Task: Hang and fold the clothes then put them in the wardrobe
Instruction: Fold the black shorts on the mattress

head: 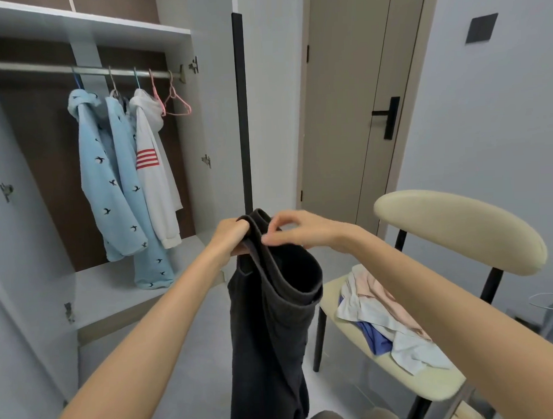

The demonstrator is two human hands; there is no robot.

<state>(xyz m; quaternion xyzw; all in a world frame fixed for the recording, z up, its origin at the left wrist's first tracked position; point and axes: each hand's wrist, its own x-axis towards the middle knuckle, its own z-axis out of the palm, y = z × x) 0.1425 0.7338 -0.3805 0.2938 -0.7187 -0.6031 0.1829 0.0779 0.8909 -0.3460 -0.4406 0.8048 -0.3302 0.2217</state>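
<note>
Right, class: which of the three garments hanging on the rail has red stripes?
The white hooded top, rightmost of the three. The two light blue garments left of it carry small dark bird shapes instead, no stripes.

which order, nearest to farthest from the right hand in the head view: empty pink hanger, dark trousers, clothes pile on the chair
1. dark trousers: centre, waistband pinched in the grip of the right hand.
2. clothes pile: lower right, on the chair seat.
3. empty pink hanger: upper left, on the wardrobe rail, farthest.
</note>
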